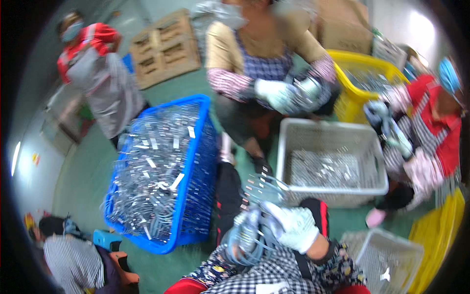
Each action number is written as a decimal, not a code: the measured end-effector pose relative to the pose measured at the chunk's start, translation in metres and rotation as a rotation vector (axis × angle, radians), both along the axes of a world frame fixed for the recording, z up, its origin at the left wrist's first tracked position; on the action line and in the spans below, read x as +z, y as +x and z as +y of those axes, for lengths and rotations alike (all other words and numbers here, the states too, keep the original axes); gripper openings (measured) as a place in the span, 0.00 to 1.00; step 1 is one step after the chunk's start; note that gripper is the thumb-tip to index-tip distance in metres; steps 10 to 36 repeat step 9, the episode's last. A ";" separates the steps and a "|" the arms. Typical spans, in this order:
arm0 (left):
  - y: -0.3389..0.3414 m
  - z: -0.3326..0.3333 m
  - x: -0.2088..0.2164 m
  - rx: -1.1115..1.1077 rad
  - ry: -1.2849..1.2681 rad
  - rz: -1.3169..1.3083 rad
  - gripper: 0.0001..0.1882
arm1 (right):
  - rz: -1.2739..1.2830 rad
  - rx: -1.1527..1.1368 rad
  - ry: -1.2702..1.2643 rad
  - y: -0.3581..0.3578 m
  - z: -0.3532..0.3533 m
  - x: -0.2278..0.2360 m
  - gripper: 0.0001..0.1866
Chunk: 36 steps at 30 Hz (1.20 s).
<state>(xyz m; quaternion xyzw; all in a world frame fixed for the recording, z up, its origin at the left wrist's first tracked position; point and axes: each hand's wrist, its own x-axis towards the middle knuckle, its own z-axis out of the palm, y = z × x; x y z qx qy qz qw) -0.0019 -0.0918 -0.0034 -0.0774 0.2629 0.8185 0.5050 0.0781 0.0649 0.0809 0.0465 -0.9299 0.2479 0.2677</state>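
In front of my lap, my left hand (246, 234), in a grey-and-white work glove, is closed around a bundle of thin pale-blue looped cable (262, 252). My right hand (296, 226), in a white glove, is at the same bundle, its thumb and fingers pressed together on it. More loops (264, 188) rise above my hands toward the grey crate. Motion blur hides exactly where the fingertips grip and whether the strands are cable or tubing.
A blue basket (188, 196) heaped with tangled strands and white tags stands at my left. Ahead right is a grey crate (333, 193) of small clear pieces; beyond it, a yellow basket (352, 98). Another crate (416, 250) sits lower right. Gloved co-workers sit ahead and at right.
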 end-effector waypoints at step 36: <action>0.007 -0.081 -0.039 0.096 -0.256 0.718 0.11 | -0.377 -0.176 -0.138 0.006 -0.005 0.024 0.18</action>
